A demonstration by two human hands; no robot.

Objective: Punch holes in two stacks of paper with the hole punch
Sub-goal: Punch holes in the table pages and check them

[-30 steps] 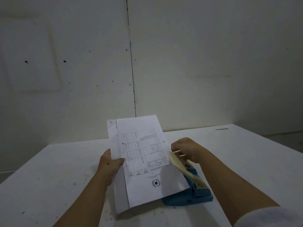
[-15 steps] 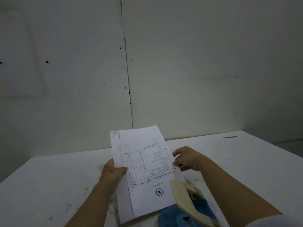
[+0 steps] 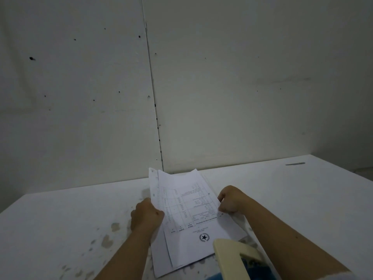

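A thin stack of printed paper (image 3: 187,215), with tables and a round star seal, slopes from the white table (image 3: 60,219) up toward the wall. My left hand (image 3: 146,216) pinches its left edge. My right hand (image 3: 232,201) pinches its right edge. The hole punch (image 3: 238,257) has a cream lever raised over a blue base; it sits at the bottom edge of the view, below my right hand and in front of the paper's near right corner. Neither hand touches the punch.
The table meets a plain pale wall (image 3: 242,87) right behind the paper. Brownish stains (image 3: 109,239) mark the tabletop left of my left forearm. A small dark streak (image 3: 295,163) lies at the far right of the table.
My right hand has left the punch lever and taken the paper's right edge. The paper has lowered toward the table. The view has tilted upward, so the punch sits at the bottom edge.
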